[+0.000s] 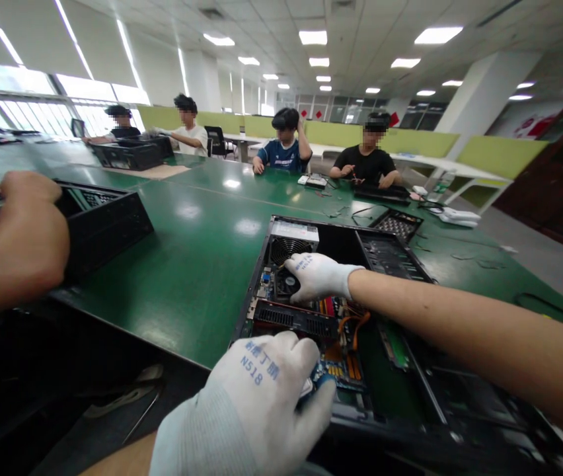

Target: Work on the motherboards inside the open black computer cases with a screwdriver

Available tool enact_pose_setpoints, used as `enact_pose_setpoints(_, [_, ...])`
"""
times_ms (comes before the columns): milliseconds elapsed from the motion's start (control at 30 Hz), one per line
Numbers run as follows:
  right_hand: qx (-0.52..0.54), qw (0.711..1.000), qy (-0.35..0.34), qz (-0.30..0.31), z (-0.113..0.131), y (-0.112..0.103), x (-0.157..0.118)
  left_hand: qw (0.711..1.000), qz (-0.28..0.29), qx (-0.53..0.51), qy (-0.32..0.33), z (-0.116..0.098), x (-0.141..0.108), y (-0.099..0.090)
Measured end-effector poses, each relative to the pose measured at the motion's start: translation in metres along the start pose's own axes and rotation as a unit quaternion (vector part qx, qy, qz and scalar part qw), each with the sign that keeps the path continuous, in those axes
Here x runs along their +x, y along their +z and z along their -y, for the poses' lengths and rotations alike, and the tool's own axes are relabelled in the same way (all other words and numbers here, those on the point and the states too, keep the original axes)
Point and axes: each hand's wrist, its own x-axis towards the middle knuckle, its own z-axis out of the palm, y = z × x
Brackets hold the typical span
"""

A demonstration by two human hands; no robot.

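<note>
An opened black computer case [250, 305] lies flat in front of me. My right hand [316, 276], in a white glove, reaches in from the right. Its thumb and fingers are around the edge of the CPU cooler fan [287, 284]. In the near foreground my left hand [266, 390], gloved likewise, bends over the near side of the motherboard [338, 370]. Its fingers curl inward, and what they hold is hidden by the glove. Between my hands sits a dark slotted card [294, 320], with orange cables [358, 328] beside it. The power supply [295, 231] fills the far left corner.
On the green table [187, 231], another black case [108, 228] stands left, by a neighbour's bare arm [18, 244]. Several people sit across the table with another case [125, 155] and parts. A perforated black panel [398, 225] and loose cables lie beyond my case.
</note>
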Motion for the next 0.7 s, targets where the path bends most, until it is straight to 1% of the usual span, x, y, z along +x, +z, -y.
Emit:
enact_pose_setpoints(100, [-0.023, 0.999, 0.035, 0.0, -0.011, -0.013, -0.019, 1.0, 0.015, 0.014, -0.005, -0.001, 0.0, -0.002])
enact_pose_setpoints(200, [-0.058, 0.995, 0.074, 0.017, -0.027, -0.02, -0.036, 0.999, 0.041, 0.021, -0.005, -0.002, 0.0, -0.006])
enact_pose_setpoints(267, [-0.086, 0.99, 0.105, 0.027, -0.038, -0.02, -0.043, 0.999, 0.035, 0.024, 0.012, -0.001, -0.001, -0.006])
enact_pose_setpoints(333, [-0.111, 0.984, 0.139, 0.031, -0.047, -0.015, -0.045, 0.999, 0.013, 0.026, 0.03, 0.001, -0.003, -0.004])
enact_pose_setpoints(433, [-0.134, 0.974, 0.177, 0.034, -0.057, -0.006, -0.039, 0.998, -0.018, 0.034, 0.045, 0.004, -0.005, 0.0])
enact_pose_setpoints(500, [-0.139, 0.971, 0.19, 0.041, -0.062, -0.001, -0.032, 0.997, -0.033, 0.043, 0.061, 0.006, -0.006, 0.002])
enact_pose_setpoints(633, [-0.13, 0.973, 0.177, 0.07, -0.067, 0.005, -0.013, 0.991, -0.057, 0.065, 0.098, 0.008, -0.008, 0.003])
enact_pose_setpoints(700, [-0.128, 0.974, 0.17, 0.083, -0.067, 0.006, -0.006, 0.989, -0.073, 0.072, 0.105, 0.008, -0.009, 0.004])
